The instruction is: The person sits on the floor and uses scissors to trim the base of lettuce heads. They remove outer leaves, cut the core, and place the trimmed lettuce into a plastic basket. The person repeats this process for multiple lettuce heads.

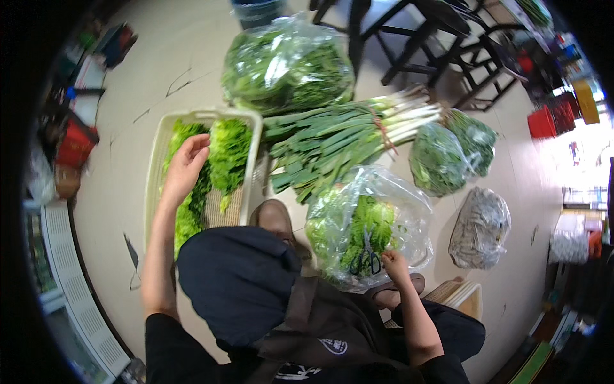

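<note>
My left hand hovers above a pale plastic basket, its fingers loosely curled and nothing visible in them. Leafy green lettuce lies in the basket in two rows, with part of the woven bottom showing. To the right, an unsealed clear plastic bag holds more lettuce. A pair of scissors with dark handles rests on these leaves, blades pointing away from me. My right hand is beside the handles with fingertips drawn together; whether they touch a handle or the bag is unclear.
Tied long green onions or leeks lie beyond the bag. Behind them stands a large bag of greens. Smaller bagged greens and a greyish plastic-wrapped bundle sit on the right. Dark wooden stools stand at upper right.
</note>
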`<state>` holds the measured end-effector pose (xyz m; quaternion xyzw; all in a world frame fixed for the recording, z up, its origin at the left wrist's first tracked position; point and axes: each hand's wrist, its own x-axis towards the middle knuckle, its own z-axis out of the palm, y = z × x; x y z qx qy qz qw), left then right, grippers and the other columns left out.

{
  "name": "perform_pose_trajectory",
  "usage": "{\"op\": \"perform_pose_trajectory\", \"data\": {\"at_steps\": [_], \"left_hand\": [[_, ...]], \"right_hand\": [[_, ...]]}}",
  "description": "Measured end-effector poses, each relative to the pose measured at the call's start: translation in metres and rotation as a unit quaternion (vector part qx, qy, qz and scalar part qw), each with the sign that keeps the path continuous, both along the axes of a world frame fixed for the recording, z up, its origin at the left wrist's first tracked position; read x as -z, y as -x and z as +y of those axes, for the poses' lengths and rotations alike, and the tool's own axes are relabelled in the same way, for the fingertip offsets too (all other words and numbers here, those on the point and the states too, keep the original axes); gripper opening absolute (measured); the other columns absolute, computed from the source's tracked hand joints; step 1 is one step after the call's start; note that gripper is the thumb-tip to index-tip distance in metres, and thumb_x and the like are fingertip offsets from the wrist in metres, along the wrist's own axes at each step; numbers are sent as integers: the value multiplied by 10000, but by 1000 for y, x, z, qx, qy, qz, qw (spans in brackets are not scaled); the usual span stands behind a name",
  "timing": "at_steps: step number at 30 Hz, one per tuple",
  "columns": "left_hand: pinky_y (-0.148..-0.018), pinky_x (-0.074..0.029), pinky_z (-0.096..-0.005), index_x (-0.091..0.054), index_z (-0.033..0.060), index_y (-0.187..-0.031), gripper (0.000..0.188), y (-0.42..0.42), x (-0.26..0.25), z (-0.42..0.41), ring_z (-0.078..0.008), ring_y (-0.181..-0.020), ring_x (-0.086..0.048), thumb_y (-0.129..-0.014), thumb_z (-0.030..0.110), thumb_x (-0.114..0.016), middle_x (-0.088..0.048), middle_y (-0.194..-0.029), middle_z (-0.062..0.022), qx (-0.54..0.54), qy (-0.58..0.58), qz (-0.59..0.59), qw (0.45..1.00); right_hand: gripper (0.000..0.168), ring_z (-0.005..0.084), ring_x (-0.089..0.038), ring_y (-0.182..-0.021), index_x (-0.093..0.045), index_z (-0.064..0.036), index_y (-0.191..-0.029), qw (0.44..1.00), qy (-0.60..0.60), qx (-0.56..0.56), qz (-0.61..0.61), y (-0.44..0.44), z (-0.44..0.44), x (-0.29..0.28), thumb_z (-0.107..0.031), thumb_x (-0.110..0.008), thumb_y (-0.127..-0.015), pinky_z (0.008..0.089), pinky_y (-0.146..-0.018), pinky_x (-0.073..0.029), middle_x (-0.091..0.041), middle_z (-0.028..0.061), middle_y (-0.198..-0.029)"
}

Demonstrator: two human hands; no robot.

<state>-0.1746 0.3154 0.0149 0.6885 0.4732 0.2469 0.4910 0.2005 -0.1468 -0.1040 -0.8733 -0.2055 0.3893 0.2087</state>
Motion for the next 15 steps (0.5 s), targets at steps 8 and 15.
{"op": "perform_pose_trajectory", "data": {"at_steps": [8, 15], "left_hand": [[-923, -495, -401, -589, 25, -1212, 321, -208, -65, -96, -308, -1068, -622, -928, 173, -563, -648, -1119, -178, 501, -64, 161, 848], [-1047, -383, -458, -557, 92, -1266, 452, -274, 98, -226, -332, -1079, -592, -921, 383, -580, -665, -1055, -144, 738, -226, 255, 583]], "right_hand": [[165, 312, -660, -778, -676, 0, -931, 994, -66, 28, -84, -11, 22, 35, -139, -608, -875, 396, -715, -507, -682, 160, -813], [176, 374, -569, -998, -652, -28, -967, 956, -189, -81, -207, 4, 74, 53, -47, -646, -792, 452, -883, -468, -629, 191, -1003]]}}
